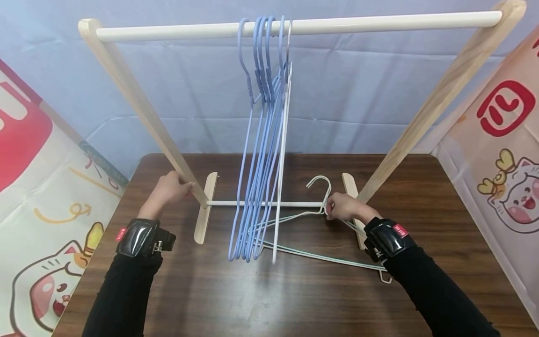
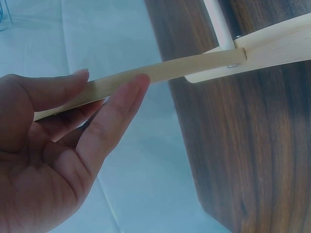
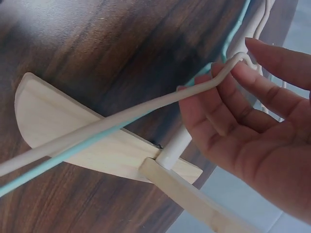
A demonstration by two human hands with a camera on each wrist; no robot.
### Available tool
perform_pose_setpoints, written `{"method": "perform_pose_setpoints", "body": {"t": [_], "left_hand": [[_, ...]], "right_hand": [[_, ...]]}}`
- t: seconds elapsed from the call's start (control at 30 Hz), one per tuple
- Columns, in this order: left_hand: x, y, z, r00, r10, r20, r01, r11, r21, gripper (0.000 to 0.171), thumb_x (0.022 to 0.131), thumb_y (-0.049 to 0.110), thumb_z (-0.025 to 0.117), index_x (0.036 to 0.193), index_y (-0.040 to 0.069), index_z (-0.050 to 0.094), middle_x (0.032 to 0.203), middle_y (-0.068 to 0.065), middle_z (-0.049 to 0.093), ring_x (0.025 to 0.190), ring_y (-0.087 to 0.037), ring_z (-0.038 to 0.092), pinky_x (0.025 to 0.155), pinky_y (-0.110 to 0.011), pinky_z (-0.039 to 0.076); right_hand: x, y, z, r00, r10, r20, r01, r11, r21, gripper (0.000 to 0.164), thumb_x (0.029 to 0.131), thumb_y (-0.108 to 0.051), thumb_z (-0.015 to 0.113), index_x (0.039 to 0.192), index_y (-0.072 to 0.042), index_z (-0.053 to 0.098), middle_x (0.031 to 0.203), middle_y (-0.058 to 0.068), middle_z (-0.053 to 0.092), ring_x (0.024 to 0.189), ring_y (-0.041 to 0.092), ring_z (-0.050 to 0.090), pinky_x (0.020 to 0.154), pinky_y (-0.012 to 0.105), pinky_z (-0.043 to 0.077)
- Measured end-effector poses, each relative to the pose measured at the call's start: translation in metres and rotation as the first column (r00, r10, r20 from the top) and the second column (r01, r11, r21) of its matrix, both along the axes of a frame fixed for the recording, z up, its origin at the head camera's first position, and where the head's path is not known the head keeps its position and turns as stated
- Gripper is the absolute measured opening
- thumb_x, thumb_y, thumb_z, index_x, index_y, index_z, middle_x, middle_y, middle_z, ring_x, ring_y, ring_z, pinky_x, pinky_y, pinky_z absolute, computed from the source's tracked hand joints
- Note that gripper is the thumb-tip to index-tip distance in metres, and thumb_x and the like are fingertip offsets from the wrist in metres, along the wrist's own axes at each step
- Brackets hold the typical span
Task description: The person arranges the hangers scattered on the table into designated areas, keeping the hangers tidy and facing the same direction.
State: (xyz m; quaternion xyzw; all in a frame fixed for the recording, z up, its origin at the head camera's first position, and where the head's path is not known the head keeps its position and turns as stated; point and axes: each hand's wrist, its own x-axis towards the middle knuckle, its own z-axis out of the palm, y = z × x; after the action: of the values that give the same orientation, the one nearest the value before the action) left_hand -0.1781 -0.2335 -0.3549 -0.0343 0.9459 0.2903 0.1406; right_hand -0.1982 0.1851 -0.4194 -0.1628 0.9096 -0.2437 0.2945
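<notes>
My left hand [image 1: 166, 192] holds the left wooden post [image 1: 141, 105] of a garment rack low down, near its foot. In the left wrist view the thumb lies on one side of the post [image 2: 194, 63] and the fingers on the other. At the base of the right post, my right hand [image 1: 347, 206] holds a cream hanger [image 1: 321, 177] by its neck, just below the hook. Its wire [image 3: 136, 112] runs over the curled fingers in the right wrist view. A mint-green hanger [image 3: 97, 138] lies close along it, partly hidden.
Several blue hangers [image 1: 257, 187] and a white hanger [image 1: 283, 154] hang from the middle of the top rail [image 1: 379, 23]. The lower rail [image 1: 240, 203] joins the rack's feet on the brown table [image 1: 202, 290]. Cloth backdrops [image 1: 189, 84] stand behind and at the sides.
</notes>
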Motion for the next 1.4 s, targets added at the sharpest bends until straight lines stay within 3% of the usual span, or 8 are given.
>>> {"method": "perform_pose_setpoints", "body": {"t": [0.2,0.5,0.8,1.03,1.4], "left_hand": [[-0.001,0.000,0.000,1.000,0.003,-0.001,-0.003,1.000,-0.001,0.035,0.093,0.017,0.050,0.106,-0.014,0.057,0.096,-0.027,0.063,0.088,-0.036,0.062,0.078,-0.046,0.046],[0.000,0.001,0.000,1.000,0.007,-0.003,-0.007,1.000,0.018,0.036,0.094,0.016,0.049,0.109,-0.016,0.054,0.100,-0.030,0.061,0.088,-0.036,0.063,0.080,-0.047,0.046],[-0.001,0.000,-0.001,1.000,0.000,-0.011,0.000,1.000,0.010,0.034,0.093,0.016,0.050,0.106,-0.015,0.057,0.093,-0.026,0.064,0.083,-0.033,0.064,0.078,-0.046,0.047],[-0.001,0.000,-0.001,1.000,-0.004,-0.011,0.004,1.000,0.004,0.035,0.093,0.017,0.050,0.106,-0.015,0.056,0.094,-0.027,0.063,0.084,-0.034,0.064,0.077,-0.046,0.047],[0.000,0.000,0.001,1.000,-0.010,-0.009,0.010,1.000,0.000,0.035,0.093,0.018,0.050,0.106,-0.015,0.057,0.096,-0.027,0.063,0.084,-0.034,0.064,0.079,-0.047,0.046]], "right_hand": [[-0.001,0.002,0.009,0.994,0.000,0.107,0.003,0.999,-0.033,0.008,0.082,-0.001,0.059,0.075,-0.002,0.055,0.058,-0.001,0.045,0.041,0.006,0.037,0.042,0.020,0.034],[-0.001,0.005,0.020,0.964,0.006,0.267,0.020,0.995,-0.095,0.012,0.080,0.007,0.052,0.070,0.000,0.053,0.054,0.001,0.044,0.042,0.008,0.034,0.043,0.021,0.033],[0.001,0.007,0.029,0.945,0.007,0.328,0.037,0.991,-0.130,0.006,0.078,0.007,0.054,0.073,0.003,0.055,0.056,-0.001,0.048,0.046,0.008,0.043,0.046,0.022,0.040],[-0.001,0.008,0.037,0.943,0.032,0.333,0.013,0.991,-0.132,0.007,0.079,0.010,0.050,0.078,0.008,0.057,0.059,-0.001,0.051,0.047,0.008,0.044,0.047,0.023,0.041],[-0.002,0.012,0.046,0.936,0.023,0.351,0.040,0.985,-0.170,0.018,0.075,0.010,0.048,0.070,-0.003,0.061,0.056,0.001,0.052,0.053,0.012,0.050,0.047,0.025,0.043]]}}
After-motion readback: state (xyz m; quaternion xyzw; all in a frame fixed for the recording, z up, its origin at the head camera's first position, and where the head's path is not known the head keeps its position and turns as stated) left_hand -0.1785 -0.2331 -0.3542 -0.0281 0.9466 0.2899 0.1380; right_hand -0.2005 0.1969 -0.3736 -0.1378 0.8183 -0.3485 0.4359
